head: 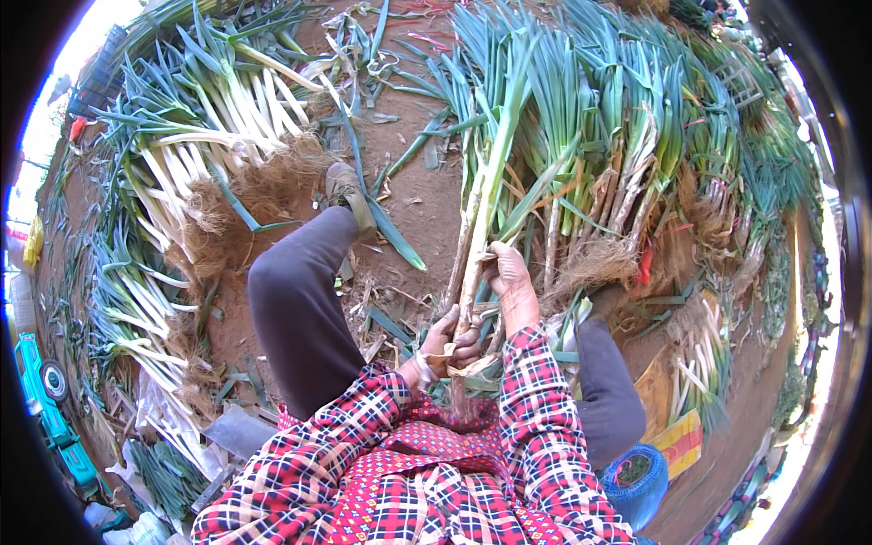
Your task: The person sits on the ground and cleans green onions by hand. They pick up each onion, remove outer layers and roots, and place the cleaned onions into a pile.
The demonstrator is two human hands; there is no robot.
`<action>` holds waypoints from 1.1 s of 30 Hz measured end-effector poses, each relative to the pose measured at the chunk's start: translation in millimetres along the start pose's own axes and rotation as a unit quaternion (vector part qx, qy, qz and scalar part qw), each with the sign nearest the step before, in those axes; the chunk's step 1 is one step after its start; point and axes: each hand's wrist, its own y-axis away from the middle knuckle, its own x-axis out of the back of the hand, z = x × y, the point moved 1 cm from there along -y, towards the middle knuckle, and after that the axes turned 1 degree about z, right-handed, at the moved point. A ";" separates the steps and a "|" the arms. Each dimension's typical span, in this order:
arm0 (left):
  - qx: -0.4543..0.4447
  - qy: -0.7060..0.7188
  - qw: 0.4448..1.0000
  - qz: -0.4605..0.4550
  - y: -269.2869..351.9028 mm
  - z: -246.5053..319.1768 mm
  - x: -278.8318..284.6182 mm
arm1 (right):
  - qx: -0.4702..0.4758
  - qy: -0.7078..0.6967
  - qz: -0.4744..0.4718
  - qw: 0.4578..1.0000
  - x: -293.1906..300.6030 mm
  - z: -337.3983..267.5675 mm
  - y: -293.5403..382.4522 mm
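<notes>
A long leek (493, 176) stretches away from my lap, with its green leaves pointing to the far side. My left hand (451, 344) is wrapped around the lower part of its brownish, soil-marked stalk. Higher up, the bent fingers of my right hand (509, 274) grip the stalk's side at a loose outer layer. Dry peeled skin (475, 366) hangs near my left fingers. The leek's lower end (460, 396) rests over the red patterned apron (436, 439). Just beyond my right hand stand untrimmed leeks (555, 136) with brown outer skins.
Leeks with clean white stalks (225, 109) lie heaped at the left, roots towards me. Leaf scraps (395, 231) litter the soil between my legs. At the right are a small bunch of white leeks (698, 375), yellow cardboard (681, 443) and a blue round item (637, 487).
</notes>
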 end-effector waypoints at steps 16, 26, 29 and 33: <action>-0.253 -0.392 0.869 0.162 -85.5 155.2 -18.3 | 0.016 0.170 -0.037 0.985 -35.6 30.4 25.7; -0.239 -0.310 0.895 0.216 -89.1 159.6 8.3 | 0.061 0.295 -0.021 0.953 -39.6 37.2 -5.2; -0.275 -0.351 0.847 0.291 -94.2 155.0 21.5 | 0.105 0.411 0.005 0.906 -38.8 43.0 0.8; -0.241 -0.288 0.874 0.309 -88.2 153.8 21.7 | 0.033 0.455 -0.011 0.890 -44.3 37.8 70.4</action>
